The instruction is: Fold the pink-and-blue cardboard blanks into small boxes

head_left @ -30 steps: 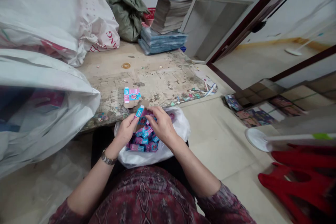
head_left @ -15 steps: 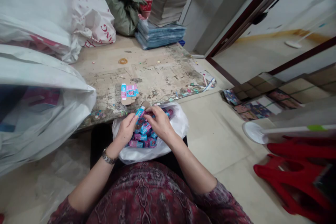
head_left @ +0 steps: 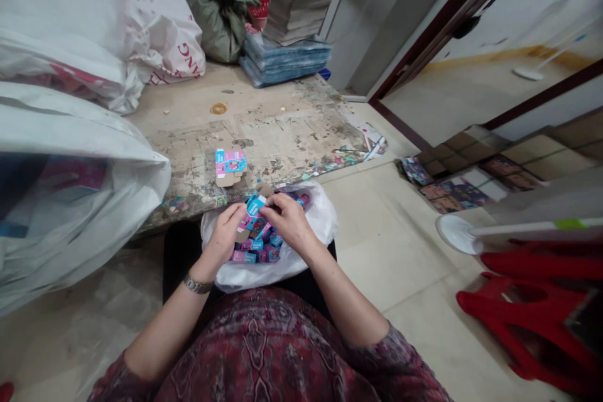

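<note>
Between my two hands is a small blue and pink carton [head_left: 255,206] with brown cardboard flaps sticking out. My left hand [head_left: 225,235] grips its left side, fingers closed. At its right edge, my right hand [head_left: 288,218] pinches the card. Both hands are over a white plastic bag [head_left: 254,276] on my lap, which holds several small folded blue and purple boxes [head_left: 245,257]. A flattened carton [head_left: 230,166] of the same print lies on the worktable [head_left: 282,138] just beyond my hands.
A large white sack [head_left: 80,138] bulges at the left. Stacked card sheets [head_left: 301,6] rest on blue wrapped bundles [head_left: 285,59] at the table's back. Red plastic stools [head_left: 522,301] and a white round-based stand [head_left: 456,234] are on the right. A rubber band ring [head_left: 218,108] lies on the table.
The carton in my hands has turned and opened out, so more of its printed face and its brown flaps show. My hands stay nearly in place; the view has shifted slightly.
</note>
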A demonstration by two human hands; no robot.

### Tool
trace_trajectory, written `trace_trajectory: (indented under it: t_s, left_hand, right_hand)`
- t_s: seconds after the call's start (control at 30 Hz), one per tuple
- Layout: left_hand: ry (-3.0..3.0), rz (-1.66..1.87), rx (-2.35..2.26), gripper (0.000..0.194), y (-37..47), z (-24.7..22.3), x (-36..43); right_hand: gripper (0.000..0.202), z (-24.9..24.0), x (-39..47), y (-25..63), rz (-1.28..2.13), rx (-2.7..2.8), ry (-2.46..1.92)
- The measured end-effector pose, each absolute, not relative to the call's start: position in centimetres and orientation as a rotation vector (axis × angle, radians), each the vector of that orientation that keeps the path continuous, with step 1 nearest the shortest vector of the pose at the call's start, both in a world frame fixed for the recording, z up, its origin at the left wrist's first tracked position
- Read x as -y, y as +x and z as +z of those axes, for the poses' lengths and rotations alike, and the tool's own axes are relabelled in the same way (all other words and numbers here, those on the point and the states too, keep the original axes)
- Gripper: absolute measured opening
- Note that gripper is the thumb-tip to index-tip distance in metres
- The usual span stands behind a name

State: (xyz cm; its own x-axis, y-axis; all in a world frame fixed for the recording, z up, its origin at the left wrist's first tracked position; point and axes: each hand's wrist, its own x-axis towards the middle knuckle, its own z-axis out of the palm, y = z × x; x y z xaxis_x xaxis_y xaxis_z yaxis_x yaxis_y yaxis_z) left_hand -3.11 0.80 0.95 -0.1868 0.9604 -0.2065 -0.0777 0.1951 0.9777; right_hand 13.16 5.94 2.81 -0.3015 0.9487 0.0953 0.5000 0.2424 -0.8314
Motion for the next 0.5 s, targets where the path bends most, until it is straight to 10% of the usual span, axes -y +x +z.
trace_trajectory:
  t_s: [0.5]
  left_hand:
    - [1.106, 1.333, -1.407, 0.027, -5.7, 2.6, -3.6]
  right_hand:
    - [0.016, 4.8, -4.8, 14.1, 1.355, 1.791, -1.107]
